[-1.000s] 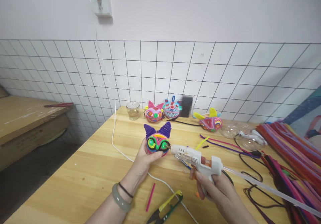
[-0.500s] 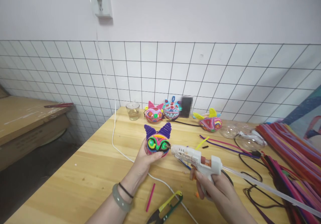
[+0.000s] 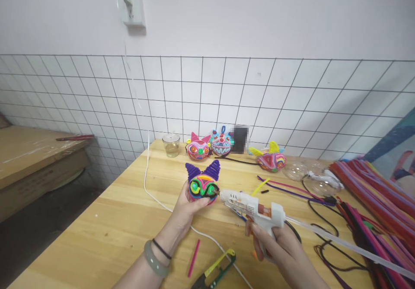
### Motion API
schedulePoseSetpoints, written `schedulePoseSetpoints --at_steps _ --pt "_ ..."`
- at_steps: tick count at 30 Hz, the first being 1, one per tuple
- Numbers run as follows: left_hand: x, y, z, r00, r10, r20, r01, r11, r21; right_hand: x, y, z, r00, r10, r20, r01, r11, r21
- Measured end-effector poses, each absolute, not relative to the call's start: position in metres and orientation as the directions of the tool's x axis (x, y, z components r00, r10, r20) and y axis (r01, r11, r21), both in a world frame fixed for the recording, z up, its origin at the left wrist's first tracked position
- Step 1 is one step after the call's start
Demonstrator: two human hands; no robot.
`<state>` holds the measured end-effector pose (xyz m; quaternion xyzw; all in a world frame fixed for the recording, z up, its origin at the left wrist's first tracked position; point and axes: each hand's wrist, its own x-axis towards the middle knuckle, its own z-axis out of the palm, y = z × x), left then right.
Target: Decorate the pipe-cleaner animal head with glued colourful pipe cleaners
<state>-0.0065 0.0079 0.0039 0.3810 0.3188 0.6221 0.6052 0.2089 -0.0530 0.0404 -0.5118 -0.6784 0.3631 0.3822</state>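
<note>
My left hand (image 3: 188, 202) is closed round a pipe-cleaner animal mask ornament (image 3: 203, 182) with purple ears, green eyes and a pink and orange brow; its thumb presses on the lower front. In my right hand (image 3: 275, 241) is a white hot glue gun (image 3: 249, 204), held by its handle, with a long clear glue stick (image 3: 337, 237) running out of its back. The nozzle points left and meets, or almost meets, the edge of the ornament's right-hand green eye. Whether glue is coming out cannot be made out.
Three finished-looking ornaments (image 3: 198, 148) stand at the back beside a glass cup (image 3: 171, 144). Yellow-and-green thread snips (image 3: 217, 269) and a pink stick (image 3: 193, 258) lie in front. Clear plastic domes (image 3: 320, 182), cords and pipe-cleaner bundles (image 3: 369, 194) fill the right side. A white cable (image 3: 158, 200) crosses the table.
The view has shifted slightly. Both hands keep their grips, and the glue gun's nozzle stays at the same eye of the ornament.
</note>
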Motion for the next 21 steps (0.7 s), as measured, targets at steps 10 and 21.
schedulePoseSetpoints --at_steps 10,21 --pt "-0.006 0.008 0.008 0.015 0.997 0.074 -0.534 -0.054 0.844 0.209 -0.052 0.041 -0.195 0.976 0.095 0.366 0.162 -0.916" --pt "-0.007 0.011 0.006 -0.011 0.998 0.059 -0.562 -0.055 0.825 0.234 -0.027 0.033 -0.060 0.992 -0.109 0.142 -0.099 -0.985"
